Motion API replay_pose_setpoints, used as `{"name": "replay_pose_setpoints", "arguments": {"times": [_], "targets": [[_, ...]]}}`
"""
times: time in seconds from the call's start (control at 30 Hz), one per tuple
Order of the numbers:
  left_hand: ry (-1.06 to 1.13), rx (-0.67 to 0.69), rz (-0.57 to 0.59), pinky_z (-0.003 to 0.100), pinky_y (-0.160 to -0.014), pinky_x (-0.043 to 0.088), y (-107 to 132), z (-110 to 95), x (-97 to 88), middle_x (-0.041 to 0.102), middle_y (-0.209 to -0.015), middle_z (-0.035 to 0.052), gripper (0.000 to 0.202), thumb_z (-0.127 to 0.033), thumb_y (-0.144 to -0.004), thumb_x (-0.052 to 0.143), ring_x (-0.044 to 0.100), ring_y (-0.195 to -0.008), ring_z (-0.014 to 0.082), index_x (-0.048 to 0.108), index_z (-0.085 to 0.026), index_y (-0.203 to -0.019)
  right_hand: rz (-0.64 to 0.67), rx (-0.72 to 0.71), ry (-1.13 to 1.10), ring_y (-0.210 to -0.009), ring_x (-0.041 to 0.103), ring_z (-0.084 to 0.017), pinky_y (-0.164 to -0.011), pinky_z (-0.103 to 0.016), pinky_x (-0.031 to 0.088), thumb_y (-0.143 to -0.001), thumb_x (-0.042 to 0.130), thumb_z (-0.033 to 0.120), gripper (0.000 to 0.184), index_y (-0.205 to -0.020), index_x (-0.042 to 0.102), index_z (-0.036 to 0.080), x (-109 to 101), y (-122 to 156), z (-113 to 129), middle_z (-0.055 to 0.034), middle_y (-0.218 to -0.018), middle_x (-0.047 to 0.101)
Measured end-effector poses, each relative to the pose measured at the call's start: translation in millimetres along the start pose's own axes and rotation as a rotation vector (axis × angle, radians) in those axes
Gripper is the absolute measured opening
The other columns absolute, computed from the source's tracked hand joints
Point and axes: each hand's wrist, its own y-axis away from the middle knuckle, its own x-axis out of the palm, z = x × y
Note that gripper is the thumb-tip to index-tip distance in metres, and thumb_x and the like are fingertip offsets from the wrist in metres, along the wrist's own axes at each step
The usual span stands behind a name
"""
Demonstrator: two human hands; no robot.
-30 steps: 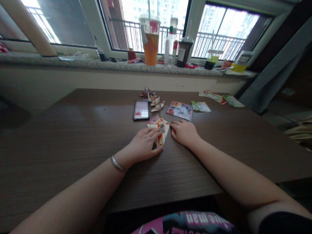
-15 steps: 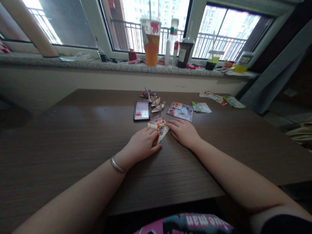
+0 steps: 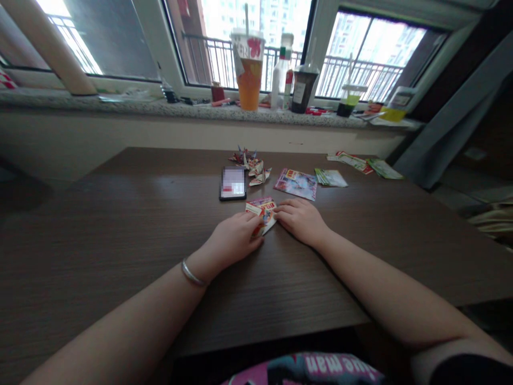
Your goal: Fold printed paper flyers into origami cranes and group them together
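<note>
A printed sheet of paper [image 3: 267,215], folded, with red, yellow and white areas, lies on the table between my hands. My left hand [image 3: 236,232] rests over its left side, fingers curled on it and thumb near the lower edge. At the right edge of the paper, my right hand [image 3: 300,220] has its fingertips closed on the border; what the thumb does is hidden. Just beyond stands a group of folded paper cranes [image 3: 258,172], next to a phone [image 3: 233,183] lying face up. A stack of printed square sheets [image 3: 296,183] lies past my right hand.
Green-white paper sheets [image 3: 331,177] and more printed slips [image 3: 355,161] lie at the table's far right. On the windowsill [image 3: 192,110] stand a tall cup of orange drink [image 3: 250,80], a bottle [image 3: 279,80], a dark drink cup [image 3: 303,91] and pens.
The paper has turned slightly and its upper edge sits a little lower and further right. My right fingertips now overlap its right edge; my left hand has barely shifted.
</note>
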Motion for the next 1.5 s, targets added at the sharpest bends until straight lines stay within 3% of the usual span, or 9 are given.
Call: {"name": "replay_pose_setpoints", "arguments": {"times": [0.17,0.37,0.57,1.07,1.5], "targets": [[-0.044,0.059,-0.056,0.036,-0.081,0.047,-3.9,-4.7,-2.2,0.066,-0.092,0.0069,0.013,-0.017,-0.083,0.051,0.061,-0.086,0.0225,0.06,-0.019,-0.093,-0.085,0.047,-0.11,-0.106,0.056,-0.022,-0.092,-0.035,0.041,-0.09,0.051,0.022,0.018,-0.098,0.067,0.019,-5.7,-0.6,9.7,-0.0056,-0.109,0.07],[-0.011,0.031,-0.158,0.031,-0.068,0.044,-5.4,-7.6,-3.8,0.064,-0.081,0.0038,0.008,-0.02,-0.084,0.05,0.059,-0.074,0.0191,0.058,-0.019,-0.084,-0.116,0.146,-0.293,-0.088,0.057,-0.02,-0.081,-0.03,0.043,-0.084,0.054,0.021,0.01,-0.085,0.064,0.019,-14.0,-1.3,27.3,-0.0055,-0.088,0.068],[0.093,0.046,-0.211,0.028,-0.066,0.042,-5.8,-7.5,-2.7,0.061,-0.076,0.0022,0.004,-0.016,-0.077,0.053,0.056,-0.071,0.0165,0.055,-0.019,-0.077,-0.117,0.229,-0.476,-0.085,0.056,-0.017,-0.078,-0.028,0.044,-0.08,0.057,0.017,0.006,-0.083,0.061,0.021,-15.1,-3.2,33.6,-0.0021,-0.084,0.065],[-0.077,0.109,-0.22,0.028,-0.065,0.041,-6.7,9.6,-10.4,0.061,-0.071,0.0024,0.008,-0.017,-0.077,0.054,0.054,-0.068,0.0163,0.058,-0.018,-0.071,-0.243,0.34,-0.59,-0.078,0.059,-0.016,-0.076,-0.029,0.046,-0.077,0.056,0.019,0.005,-0.076,0.061,0.02,-12.6,8.1,16.7,-0.0029,-0.08,0.066],[-0.156,-0.027,-0.184,0.028,-0.061,0.04,0.0,22.3,-19.7,0.063,-0.075,0.0035,0.009,-0.02,-0.079,0.051,0.057,-0.068,0.0173,0.056,-0.019,-0.073,-0.319,0.387,-0.487,-0.079,0.061,-0.017,-0.076,-0.03,0.047,-0.078,0.056,0.022,0.006,-0.078,0.061,0.02,-9.6,17.3,1.8,-0.0036,-0.081,0.067]]}}
